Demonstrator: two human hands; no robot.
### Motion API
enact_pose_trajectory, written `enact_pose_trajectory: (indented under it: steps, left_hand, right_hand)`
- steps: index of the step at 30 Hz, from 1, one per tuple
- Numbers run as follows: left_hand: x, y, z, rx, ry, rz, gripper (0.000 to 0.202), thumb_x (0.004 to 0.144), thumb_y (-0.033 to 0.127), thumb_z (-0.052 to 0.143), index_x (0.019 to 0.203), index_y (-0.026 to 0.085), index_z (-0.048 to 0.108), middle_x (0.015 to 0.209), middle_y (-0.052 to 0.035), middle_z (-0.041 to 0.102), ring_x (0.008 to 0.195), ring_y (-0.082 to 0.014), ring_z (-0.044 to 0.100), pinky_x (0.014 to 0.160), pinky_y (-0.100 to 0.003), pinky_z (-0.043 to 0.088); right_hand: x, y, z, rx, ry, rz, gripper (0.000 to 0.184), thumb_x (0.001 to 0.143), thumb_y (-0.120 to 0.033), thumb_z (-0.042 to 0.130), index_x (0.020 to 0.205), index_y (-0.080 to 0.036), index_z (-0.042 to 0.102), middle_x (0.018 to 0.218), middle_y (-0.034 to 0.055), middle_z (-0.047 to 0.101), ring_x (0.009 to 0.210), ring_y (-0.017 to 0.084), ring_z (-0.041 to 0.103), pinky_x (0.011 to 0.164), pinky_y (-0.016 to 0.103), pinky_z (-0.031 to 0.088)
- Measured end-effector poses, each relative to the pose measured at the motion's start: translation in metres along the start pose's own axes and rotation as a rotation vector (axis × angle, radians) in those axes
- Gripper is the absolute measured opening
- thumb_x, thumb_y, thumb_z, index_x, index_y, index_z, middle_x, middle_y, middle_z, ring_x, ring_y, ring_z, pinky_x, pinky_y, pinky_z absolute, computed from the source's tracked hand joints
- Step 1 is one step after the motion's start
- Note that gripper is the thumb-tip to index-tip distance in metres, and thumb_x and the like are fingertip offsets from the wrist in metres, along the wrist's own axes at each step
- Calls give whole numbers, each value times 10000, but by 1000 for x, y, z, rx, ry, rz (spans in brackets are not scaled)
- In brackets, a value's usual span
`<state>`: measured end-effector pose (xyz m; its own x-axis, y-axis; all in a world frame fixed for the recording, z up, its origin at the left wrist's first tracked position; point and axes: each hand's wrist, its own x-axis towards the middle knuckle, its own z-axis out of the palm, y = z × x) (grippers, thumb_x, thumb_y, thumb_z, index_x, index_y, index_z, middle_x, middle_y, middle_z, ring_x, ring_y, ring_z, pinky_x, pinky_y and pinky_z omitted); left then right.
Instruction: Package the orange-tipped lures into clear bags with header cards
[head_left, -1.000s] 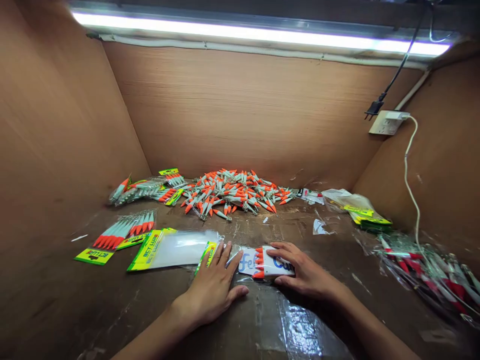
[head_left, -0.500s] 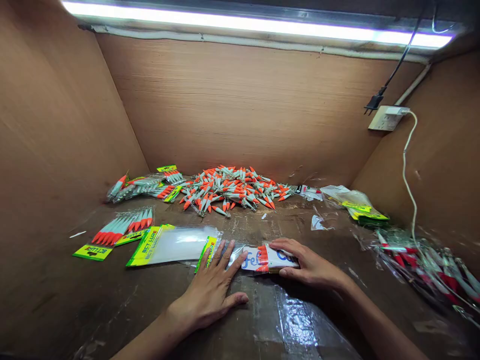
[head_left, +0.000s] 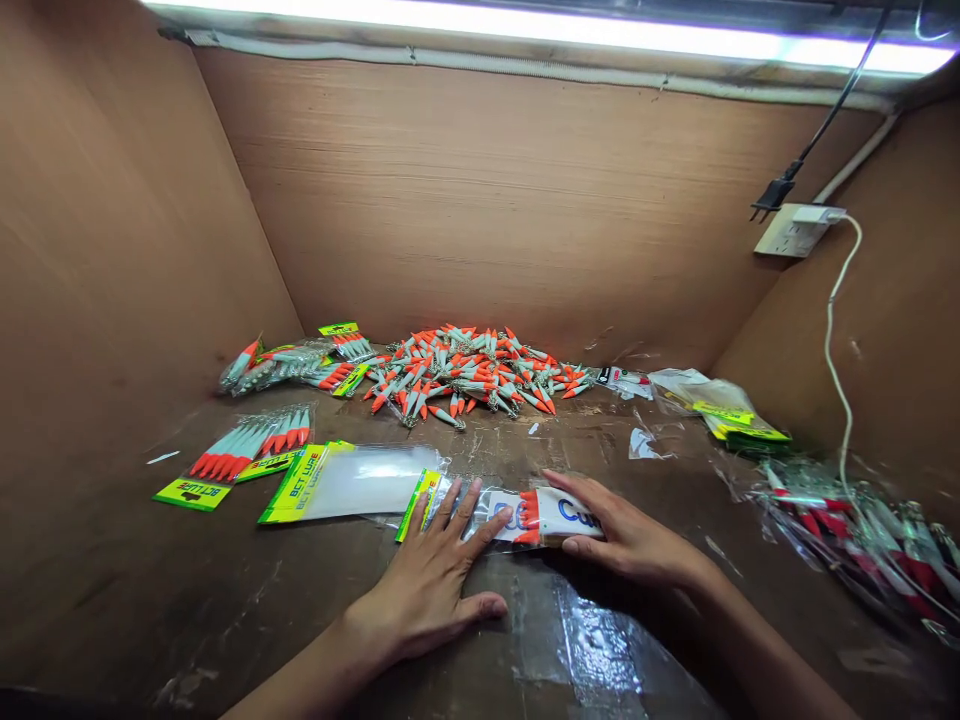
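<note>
My left hand [head_left: 442, 572] lies flat with its fingers spread over a clear plastic bag with a yellow-green BCT LURE header [head_left: 418, 505]. Orange lure tips [head_left: 529, 516] stick out from the bag's right end, beside a white surface with blue handwriting partly covered by my index finger. Against these tips sits a white block with blue lettering [head_left: 564, 512], held by my right hand [head_left: 630, 530] with thumb in front and fingers behind. The lure bodies are mostly hidden under my left fingers. To the left is a stack of flat header bags [head_left: 367, 487].
A heap of orange-and-white lures [head_left: 469, 375] lies by the back wall. Filled packs [head_left: 251, 445] are at the left. More header bags [head_left: 739, 415] and red-and-white lures [head_left: 862, 530] occupy the right. A white cable [head_left: 832, 330] hangs from the wall socket [head_left: 796, 232].
The view has shifted slightly. Both hands keep nearly the same pose, and my left index finger covers a little more of the blue writing beside the lure tips.
</note>
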<state>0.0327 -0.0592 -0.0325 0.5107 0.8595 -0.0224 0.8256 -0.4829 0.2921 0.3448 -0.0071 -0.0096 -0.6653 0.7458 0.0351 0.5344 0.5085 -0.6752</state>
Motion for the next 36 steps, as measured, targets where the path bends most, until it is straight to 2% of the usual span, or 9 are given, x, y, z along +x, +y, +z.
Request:
enact_pose_trajectory:
  steps: [5,11,15,20,24,28,32,34,36]
  left_hand:
    - [0,1,-1,-11,-13,1,851,824,801,457,1535,475,121,1661,-62,32,1504,-418,33,1126,-729,55]
    - [-2,2,1,14,-8,-4,881,814,791,498,1533,482,93,1661,-21,-14,1507,-407,10,1146,-706,24]
    - [-2,5,-1,19,-14,-3,922,803,808,487,1541,464,53,1659,-27,-26,1507,-406,11,1148,-702,3]
    - [-1,4,-5,2,-57,-16,959,824,805,449,1557,399,-18,1658,-63,-32,1510,-386,-8,1158,-684,4]
    - [1,-4,-12,-18,-107,-19,973,841,803,414,1565,343,-47,1655,-84,-50,1509,-380,-29,1162,-673,27]
    - [21,-6,-20,-9,-127,24,1118,772,835,487,1572,282,-64,1651,-115,-48,1506,-380,-64,1163,-665,4]
    - [59,-1,-20,-72,-227,183,1237,712,848,548,1579,207,-58,1647,-139,-29,1509,-363,-58,1190,-614,21]
    - [76,2,-15,-104,-266,211,1250,697,845,569,1586,178,-4,1642,-167,-18,1507,-370,-48,1192,-606,56]
    - [87,4,-10,-112,-252,201,1274,677,847,587,1585,143,38,1635,-205,-16,1503,-381,-51,1193,-598,78]
  right_hand:
    - [-1,3,-5,22,-8,37,744,904,-556,607,1542,-325,302,1561,67,388,1386,312,409,1151,484,328]
    - [1,-2,7,-34,-1,42,804,889,-543,631,1561,-321,249,1561,82,382,1386,315,405,1148,492,330]
    - [2,-9,13,-87,5,4,860,857,-459,694,1566,-319,228,1576,79,350,1414,305,362,1168,483,303]
    - [5,-12,19,-132,-17,-31,771,827,-367,728,1509,-346,368,1585,64,324,1428,296,338,1174,491,293]
    - [8,-10,22,-118,14,-17,722,783,-347,773,1441,-312,478,1582,85,321,1427,298,341,1168,486,306]
    - [8,-9,23,-86,44,-48,671,780,-372,783,1396,-289,530,1548,100,370,1402,295,380,1154,474,330]
    - [10,-8,27,-64,90,-78,674,766,-347,793,1387,-278,542,1502,107,424,1370,293,419,1145,466,341]
    - [12,-8,28,-54,120,-90,713,760,-322,792,1414,-277,512,1503,108,419,1367,292,423,1145,461,342]
    - [13,-8,28,-53,154,-95,812,743,-316,802,1468,-274,439,1513,110,401,1369,287,418,1149,452,339]
